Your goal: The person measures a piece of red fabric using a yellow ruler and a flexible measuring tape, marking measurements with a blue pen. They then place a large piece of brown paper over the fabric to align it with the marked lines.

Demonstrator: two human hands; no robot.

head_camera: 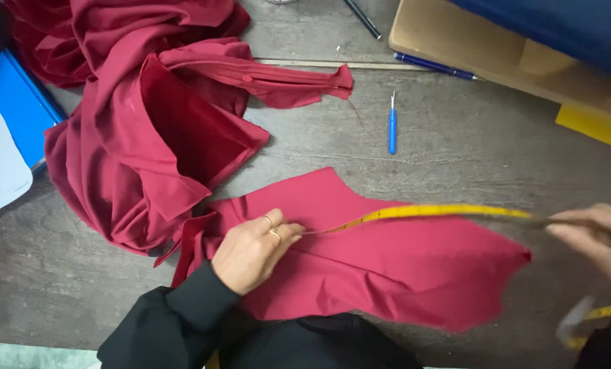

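the crimson fabric panel (pixel 387 266) is lying flat near the desk's (pixel 455 150) near edge, joined to the bunched crimson garment (pixel 134 137) spreading toward the far left corner. the left hand (pixel 251 249) is pressing one end of the yellow measuring tape (pixel 442 212) onto the panel, fingers pinched together on it; the right hand (pixel 595 239) is pulling the other end taut, fingers closed on it, near the right edge. the tape is arching above the cloth, so a reading could be coming out long, and the panel could be shifting under the pull. a blue seam ripper (pixel 392 126) is lying mid-desk, well apart; a blue pen (pixel 435 66) is resting by the cardboard box (pixel 469 48) at the far edge.
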